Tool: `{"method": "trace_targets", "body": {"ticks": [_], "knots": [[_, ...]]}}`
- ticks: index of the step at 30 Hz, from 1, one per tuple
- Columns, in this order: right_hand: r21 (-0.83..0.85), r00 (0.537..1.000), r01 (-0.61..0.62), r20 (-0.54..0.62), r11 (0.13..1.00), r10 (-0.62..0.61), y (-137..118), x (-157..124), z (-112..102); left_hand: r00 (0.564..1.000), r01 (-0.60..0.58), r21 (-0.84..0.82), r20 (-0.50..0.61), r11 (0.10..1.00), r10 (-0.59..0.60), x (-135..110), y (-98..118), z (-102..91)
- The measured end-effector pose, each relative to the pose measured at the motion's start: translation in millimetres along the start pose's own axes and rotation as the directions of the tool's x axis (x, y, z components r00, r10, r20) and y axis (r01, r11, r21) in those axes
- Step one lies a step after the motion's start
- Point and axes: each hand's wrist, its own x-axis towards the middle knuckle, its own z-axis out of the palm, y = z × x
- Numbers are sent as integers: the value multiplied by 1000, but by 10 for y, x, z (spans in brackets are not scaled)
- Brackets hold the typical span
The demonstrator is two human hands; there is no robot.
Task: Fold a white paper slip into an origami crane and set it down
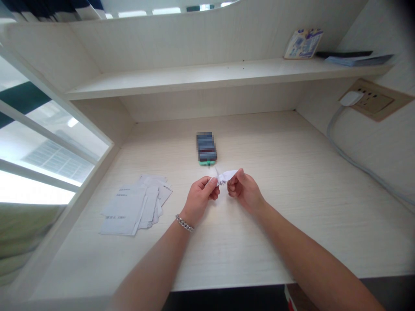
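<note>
Loose papers [136,205] lie on the desk [259,242] to your left. A phone [206,148] lies ahead, behind the folded paper [225,176] between your left hand [199,201] and right hand [244,191]. A shelf [227,77] runs above, and a wall socket [372,100] sits right.

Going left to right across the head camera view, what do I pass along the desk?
stack of printed papers → left hand → folded white paper → right hand → wall socket panel

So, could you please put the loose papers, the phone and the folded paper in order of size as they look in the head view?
Largest: the loose papers.
Next, tied: the phone and the folded paper look about alike, so I won't rank them.
</note>
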Motion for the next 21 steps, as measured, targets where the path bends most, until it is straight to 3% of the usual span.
{"method": "trace_targets", "body": {"ticks": [5, 12, 17, 21], "knots": [[-175, 1000, 22, 4, 984, -22, 51, 4, 14, 999, -36, 90, 28, 995, 34, 17, -18, -14], [-31, 999, -42, -10, 999, 41, -4, -13, 42, 999, 19, -55, 44, 998, -17, -1, 3, 7], [49, 998, -55, 4, 997, 55, -19, -34, 70, 992, 40, -239, 122, 970, -11, -21, 7, 23], [113, 998, -56, 19, 992, 54, -29, -42, 78, 985, 48, -276, 171, 960, 0, -31, -4, 15]]}}
